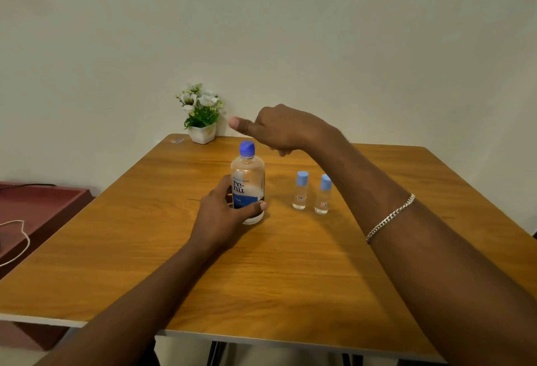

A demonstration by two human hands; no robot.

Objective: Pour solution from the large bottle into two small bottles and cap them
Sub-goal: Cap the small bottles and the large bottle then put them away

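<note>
Soft, even indoor light; faint shadows; wide-angle bowing at edges.

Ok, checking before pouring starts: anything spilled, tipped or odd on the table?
Nothing stands out. The large bottle stands upright and capped in the left hand; both small bottles stand capped beside it. The table looks dry. The right hand hovers empty.

The left hand [220, 214] covers the lower left of the large bottle [248, 182], the right hand [283, 130] curls its fingers out of sight, and the small bottles' [300, 191] labels are too small to read.
</note>
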